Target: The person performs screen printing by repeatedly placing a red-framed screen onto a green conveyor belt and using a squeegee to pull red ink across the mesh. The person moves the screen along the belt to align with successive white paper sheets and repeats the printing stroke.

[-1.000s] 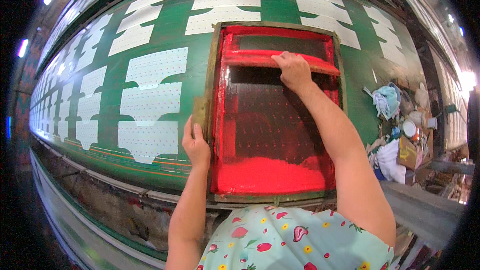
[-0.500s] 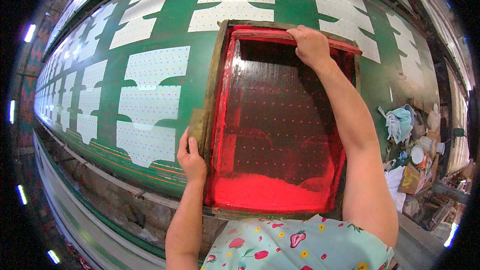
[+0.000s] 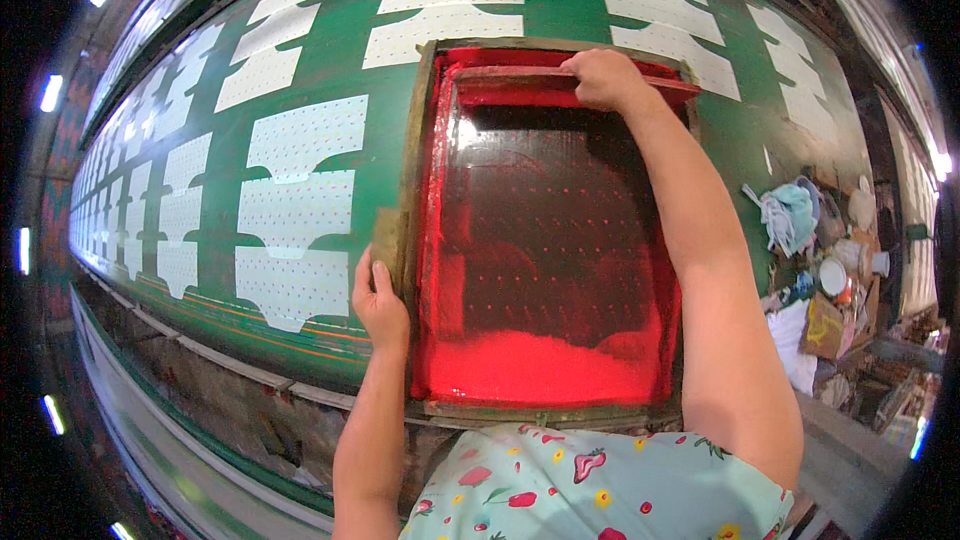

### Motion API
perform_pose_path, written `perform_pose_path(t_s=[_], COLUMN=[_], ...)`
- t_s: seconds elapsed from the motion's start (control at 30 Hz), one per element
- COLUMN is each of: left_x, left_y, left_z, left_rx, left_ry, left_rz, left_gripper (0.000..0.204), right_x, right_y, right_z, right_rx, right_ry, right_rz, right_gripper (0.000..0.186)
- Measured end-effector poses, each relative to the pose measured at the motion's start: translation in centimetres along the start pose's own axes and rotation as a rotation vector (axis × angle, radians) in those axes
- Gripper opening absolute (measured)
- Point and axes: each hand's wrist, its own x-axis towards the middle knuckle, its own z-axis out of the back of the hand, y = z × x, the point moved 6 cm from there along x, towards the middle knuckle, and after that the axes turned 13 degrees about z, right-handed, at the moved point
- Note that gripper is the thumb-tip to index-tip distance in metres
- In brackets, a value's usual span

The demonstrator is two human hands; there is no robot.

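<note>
A screen frame (image 3: 415, 140) lies on the green printing table (image 3: 385, 130), its mesh (image 3: 540, 230) dark with small red dots and thick red ink (image 3: 530, 370) pooled along the near end. My right hand (image 3: 605, 78) grips a long red-coated squeegee (image 3: 500, 80) near the frame's far end, inside it. My left hand (image 3: 380, 295) is wrapped round a worn wooden piece (image 3: 388, 230) on the frame's left side, thumb on top; its fingertips are partly hidden.
White cut fabric pieces (image 3: 300, 200) with small coloured dots lie in rows left of and beyond the screen. A heap of cloths (image 3: 785, 215), cups (image 3: 833, 276) and cardboard (image 3: 823, 330) sits at the right. A rail (image 3: 250, 370) runs along the table's near edge.
My right hand and the squeegee moved from the upper middle of the screen up to its far end, then shifted slightly back toward me. My left hand keeps its hold at the left side.
</note>
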Motion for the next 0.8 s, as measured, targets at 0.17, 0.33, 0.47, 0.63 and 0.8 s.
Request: perform_pose_path(t_s=[0.17,0.33,0.47,0.63,0.8], left_x=[-0.1,0.9,1.0,0.7,1.1], left_y=[0.2,1.3,1.5,1.3,1.4], left_z=[0.1,0.1,0.1,0.5,0.4], left_rx=[0.03,0.014,-0.016,0.028,0.197], left_ry=[0.0,0.022,0.068,0.042,-0.089], left_rz=[-0.088,-0.073,-0.089,-0.129,-0.151], left_gripper=[0.04,0.043,0.043,0.055,0.079], right_x=[-6.9,-15.6,-22.6,-29.4,-34.4], right_y=[6.9,15.8,23.4,31.4,37.1], right_z=[-1.2,-3.4,-4.7,-6.2,-7.1], right_rx=[0.017,0.06,0.114,0.148,0.085], right_ry=[-0.041,0.022,-0.049,-0.061,-0.147], right_rz=[-0.015,0.011,-0.008,-0.042,-0.032], right_gripper=[0.038,0.04,0.034,0.034,0.032])
